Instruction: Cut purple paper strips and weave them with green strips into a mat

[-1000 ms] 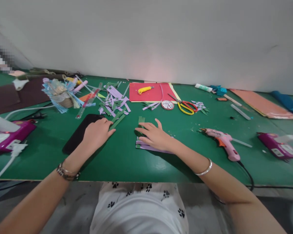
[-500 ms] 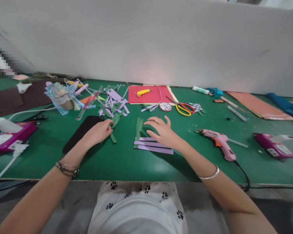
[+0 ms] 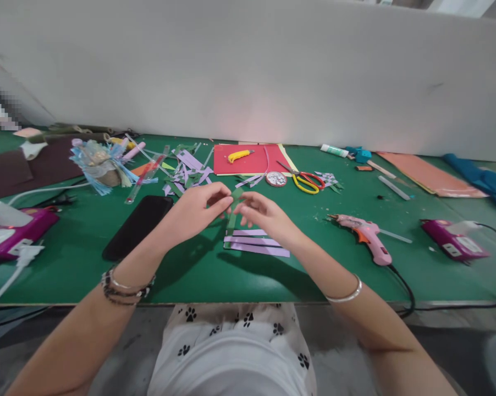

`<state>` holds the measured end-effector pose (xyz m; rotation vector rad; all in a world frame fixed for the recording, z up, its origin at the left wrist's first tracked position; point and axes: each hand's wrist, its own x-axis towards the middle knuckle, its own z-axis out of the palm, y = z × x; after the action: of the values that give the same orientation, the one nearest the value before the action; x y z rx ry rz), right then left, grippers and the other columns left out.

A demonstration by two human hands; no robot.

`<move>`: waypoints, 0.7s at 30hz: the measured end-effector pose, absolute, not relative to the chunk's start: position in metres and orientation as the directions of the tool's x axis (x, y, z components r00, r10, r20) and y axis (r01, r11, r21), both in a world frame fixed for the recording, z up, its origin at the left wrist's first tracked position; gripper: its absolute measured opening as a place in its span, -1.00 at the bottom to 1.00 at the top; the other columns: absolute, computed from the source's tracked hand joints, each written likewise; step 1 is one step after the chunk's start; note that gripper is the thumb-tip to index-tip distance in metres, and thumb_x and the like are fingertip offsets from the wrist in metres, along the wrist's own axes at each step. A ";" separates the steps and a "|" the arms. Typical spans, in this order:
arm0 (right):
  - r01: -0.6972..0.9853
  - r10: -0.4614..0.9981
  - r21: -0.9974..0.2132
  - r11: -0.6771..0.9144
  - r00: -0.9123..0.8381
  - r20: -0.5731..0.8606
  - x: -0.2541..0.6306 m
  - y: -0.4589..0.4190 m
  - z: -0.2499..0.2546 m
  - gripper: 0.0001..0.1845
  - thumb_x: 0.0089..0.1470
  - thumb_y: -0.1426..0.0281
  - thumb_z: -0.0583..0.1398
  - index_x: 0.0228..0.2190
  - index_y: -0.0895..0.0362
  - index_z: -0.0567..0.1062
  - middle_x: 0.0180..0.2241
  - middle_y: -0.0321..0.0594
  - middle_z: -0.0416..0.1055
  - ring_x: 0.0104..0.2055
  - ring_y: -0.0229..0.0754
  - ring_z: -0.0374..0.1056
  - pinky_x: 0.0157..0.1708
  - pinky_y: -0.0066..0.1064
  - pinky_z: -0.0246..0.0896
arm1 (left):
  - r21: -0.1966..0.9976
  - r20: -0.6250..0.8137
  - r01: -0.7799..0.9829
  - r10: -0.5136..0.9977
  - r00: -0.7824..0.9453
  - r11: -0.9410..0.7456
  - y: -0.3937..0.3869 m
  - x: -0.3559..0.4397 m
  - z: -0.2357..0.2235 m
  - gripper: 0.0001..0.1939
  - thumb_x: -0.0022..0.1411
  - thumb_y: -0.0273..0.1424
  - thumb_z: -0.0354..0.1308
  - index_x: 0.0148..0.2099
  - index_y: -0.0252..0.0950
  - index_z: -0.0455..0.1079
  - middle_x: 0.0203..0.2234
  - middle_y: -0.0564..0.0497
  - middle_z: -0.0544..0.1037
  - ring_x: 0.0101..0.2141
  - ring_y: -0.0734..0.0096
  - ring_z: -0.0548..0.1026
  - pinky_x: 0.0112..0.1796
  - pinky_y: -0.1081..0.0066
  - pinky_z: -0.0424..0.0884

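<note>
My left hand (image 3: 200, 212) pinches a green paper strip (image 3: 236, 193) between thumb and fingertips, above the table. Close by on the other side, my right hand (image 3: 266, 215) has its fingers curled in at the same strip; its exact grip is partly hidden. Below both hands lies a small weave of purple paper strips (image 3: 260, 250), crossed at its left end by green strips (image 3: 231, 224). Behind the hands is a heap of loose purple and green strips (image 3: 190, 165).
A black phone (image 3: 138, 226) lies by my left forearm. Red paper (image 3: 256, 162) carries a yellow cutter (image 3: 240, 156); scissors (image 3: 303, 180) and a round tin (image 3: 276, 179) are near it. To the right are a pink glue gun (image 3: 365, 234) and a purple power box (image 3: 454, 239).
My left hand has moved right from beside the phone, bringing green paper with it, up over the weave. My right hand has curled its fingers in towards it.
</note>
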<state>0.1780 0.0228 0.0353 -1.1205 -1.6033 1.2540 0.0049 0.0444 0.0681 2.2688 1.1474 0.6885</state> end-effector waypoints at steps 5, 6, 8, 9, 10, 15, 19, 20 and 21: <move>-0.094 0.985 -0.996 0.010 -0.170 0.026 0.180 0.029 0.037 -0.72 -0.14 0.20 0.18 -0.45 0.17 0.36 -0.58 -0.40 0.28 -0.60 -0.45 0.14 -0.60 -0.57 0.04 | 0.675 0.174 0.509 0.786 0.593 -0.534 0.043 0.013 0.062 -0.80 0.15 -0.28 -0.06 -0.41 -0.29 0.25 -0.64 0.16 0.36 -0.60 0.56 0.30 -0.51 0.56 0.20; -0.089 0.989 -0.996 0.030 -0.142 0.043 0.181 0.030 0.037 -0.72 -0.17 0.19 0.20 -0.53 0.17 0.36 -0.63 -0.42 0.24 -0.61 -0.45 0.11 -0.61 -0.56 0.02 | 0.688 0.170 0.499 0.785 0.596 -0.528 0.043 0.014 0.061 -0.81 0.15 -0.28 -0.05 -0.40 -0.29 0.25 -0.63 0.17 0.37 -0.59 0.57 0.30 -0.52 0.56 0.20; -0.047 0.992 -0.995 0.090 -0.085 0.094 0.183 0.031 0.036 -0.71 -0.20 0.20 0.22 -0.62 0.17 0.33 -0.70 -0.45 0.19 -0.63 -0.45 0.09 -0.61 -0.55 0.01 | 0.710 0.157 0.478 0.778 0.608 -0.517 0.044 0.016 0.057 -0.81 0.14 -0.27 -0.02 -0.38 -0.29 0.26 -0.61 0.16 0.38 -0.59 0.57 0.31 -0.53 0.56 0.20; -0.012 0.991 -0.993 0.118 -0.068 0.119 0.184 0.031 0.037 -0.71 -0.19 0.21 0.21 -0.64 0.16 0.32 -0.71 -0.45 0.19 -0.63 -0.44 0.09 -0.60 -0.55 0.01 | 0.716 0.154 0.468 0.772 0.617 -0.517 0.044 0.016 0.055 -0.81 0.14 -0.27 -0.02 -0.37 -0.29 0.27 -0.60 0.16 0.39 -0.58 0.56 0.31 -0.53 0.56 0.20; 0.034 0.988 -0.989 0.142 -0.064 0.140 0.187 0.031 0.038 -0.71 -0.16 0.21 0.19 -0.64 0.16 0.31 -0.70 -0.44 0.20 -0.63 -0.43 0.10 -0.59 -0.54 0.02 | 0.712 0.158 0.464 0.765 0.624 -0.526 0.044 0.016 0.054 -0.80 0.14 -0.26 -0.02 -0.37 -0.29 0.28 -0.59 0.15 0.40 -0.58 0.55 0.32 -0.53 0.56 0.20; 0.425 0.910 -0.843 0.331 0.093 0.404 0.211 0.024 0.048 -0.82 -0.07 0.28 0.14 -0.45 0.15 0.35 -0.54 -0.35 0.27 -0.57 -0.39 0.14 -0.55 -0.51 0.09 | 0.538 0.274 0.511 0.712 0.646 -0.670 0.051 0.012 0.055 -0.72 0.20 -0.26 -0.09 -0.33 -0.30 0.37 -0.44 0.04 0.47 -0.41 0.44 0.40 -0.40 0.50 0.25; 0.653 0.868 -0.592 0.472 -0.228 0.440 0.225 0.014 0.056 -0.45 -0.16 0.37 0.24 -0.07 0.09 0.26 -0.11 -0.14 0.21 -0.36 -0.32 0.22 -0.41 -0.47 0.18 | 0.385 0.239 0.494 0.601 0.763 -0.780 0.057 0.013 0.062 -0.69 0.22 -0.30 -0.13 -0.23 -0.30 0.41 -0.33 -0.01 0.50 -0.33 0.38 0.41 -0.32 0.45 0.25; 0.667 0.856 -0.539 0.514 -0.357 0.374 0.226 0.013 0.058 -0.47 -0.15 0.39 0.23 -0.07 0.09 0.28 -0.06 -0.11 0.18 -0.28 -0.28 0.23 -0.37 -0.46 0.19 | 0.372 0.214 0.475 0.572 0.792 -0.797 0.058 0.015 0.065 -0.69 0.22 -0.30 -0.13 -0.23 -0.30 0.41 -0.35 -0.01 0.50 -0.35 0.39 0.42 -0.34 0.46 0.25; 0.670 0.837 -0.502 0.547 -0.460 0.298 0.226 0.011 0.059 -0.55 -0.11 0.41 0.21 -0.11 0.12 0.32 -0.07 -0.10 0.19 -0.23 -0.25 0.24 -0.33 -0.45 0.19 | 0.368 0.194 0.453 0.543 0.817 -0.812 0.059 0.018 0.066 -0.68 0.23 -0.30 -0.13 -0.24 -0.30 0.42 -0.37 0.00 0.51 -0.38 0.41 0.42 -0.36 0.47 0.24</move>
<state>0.2264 0.0114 0.0591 -1.2140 -2.2715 0.4292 0.0182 0.0588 0.0663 2.6955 0.7586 0.4198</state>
